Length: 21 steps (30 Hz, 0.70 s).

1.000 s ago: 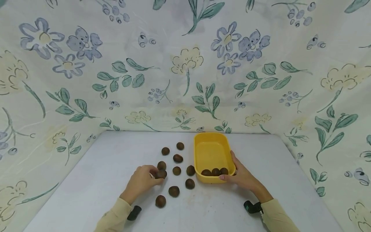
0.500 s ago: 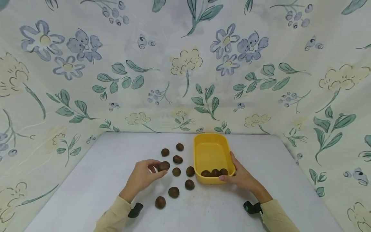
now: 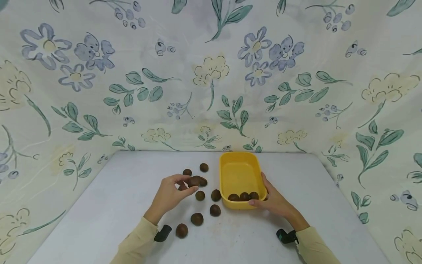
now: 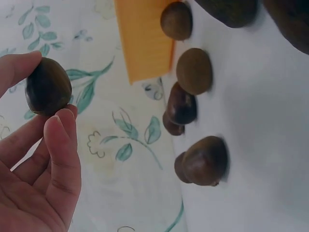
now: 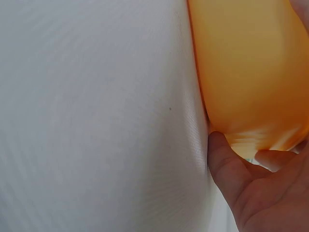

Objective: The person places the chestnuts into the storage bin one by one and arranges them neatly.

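Observation:
My left hand (image 3: 171, 195) pinches a brown chestnut (image 3: 193, 181) between thumb and fingertips, over the loose chestnuts in the head view. In the left wrist view this chestnut (image 4: 48, 87) shows at the fingertips, apart from the table. My right hand (image 3: 277, 201) grips the near right corner of a yellow plastic container (image 3: 240, 206), thumb over the front rim and fingers along the side. Three chestnuts (image 3: 244, 197) lie in its near end. In the right wrist view, fingers (image 5: 224, 164) touch the container's wall (image 5: 251, 72).
Several chestnuts lie scattered left of the container, among them one at the front (image 3: 181, 231) and one at the back (image 3: 204, 167). The white table (image 3: 247, 238) ends at a flower-patterned cloth (image 3: 211, 110). Each wrist wears a black camera (image 3: 286, 236).
My left hand has lifted the chestnut and moved right and slightly away from me, now overlapping another chestnut in the head view. My right hand and the container stay in place.

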Motion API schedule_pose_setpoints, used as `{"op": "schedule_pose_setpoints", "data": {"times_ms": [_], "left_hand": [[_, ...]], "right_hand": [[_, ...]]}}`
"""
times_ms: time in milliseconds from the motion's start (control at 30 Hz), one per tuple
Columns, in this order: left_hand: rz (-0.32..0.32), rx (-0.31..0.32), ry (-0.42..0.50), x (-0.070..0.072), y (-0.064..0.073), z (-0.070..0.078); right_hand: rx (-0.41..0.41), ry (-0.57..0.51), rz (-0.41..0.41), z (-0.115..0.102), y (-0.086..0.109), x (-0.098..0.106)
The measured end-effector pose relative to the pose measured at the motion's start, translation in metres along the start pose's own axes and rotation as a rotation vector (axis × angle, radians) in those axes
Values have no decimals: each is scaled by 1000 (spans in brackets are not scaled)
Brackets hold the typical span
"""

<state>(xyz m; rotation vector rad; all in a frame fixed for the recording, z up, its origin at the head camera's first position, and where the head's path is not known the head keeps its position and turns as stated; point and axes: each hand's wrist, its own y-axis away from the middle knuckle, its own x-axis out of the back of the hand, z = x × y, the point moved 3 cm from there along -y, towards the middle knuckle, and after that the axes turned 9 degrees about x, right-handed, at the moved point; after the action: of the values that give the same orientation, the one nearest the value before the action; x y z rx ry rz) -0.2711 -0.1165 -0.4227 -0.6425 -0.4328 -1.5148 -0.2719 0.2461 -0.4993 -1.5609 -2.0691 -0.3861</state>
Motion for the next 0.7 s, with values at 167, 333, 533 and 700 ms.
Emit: {"op": "schedule_pose_setpoints", "data": {"times_ms": [167, 333, 533, 700], "left_hand": [[4, -23, 30, -5, -5, 6], [20, -50, 57, -10, -8, 11], [22, -47, 81, -16, -12, 18], [13, -33, 105, -19, -17, 24]], "right_hand": [[-28, 2, 2, 0, 0, 0], [-39, 0, -1, -1, 0, 0], [-41, -4, 8, 0, 0, 0], [-41, -4, 9, 0, -1, 1]]}}
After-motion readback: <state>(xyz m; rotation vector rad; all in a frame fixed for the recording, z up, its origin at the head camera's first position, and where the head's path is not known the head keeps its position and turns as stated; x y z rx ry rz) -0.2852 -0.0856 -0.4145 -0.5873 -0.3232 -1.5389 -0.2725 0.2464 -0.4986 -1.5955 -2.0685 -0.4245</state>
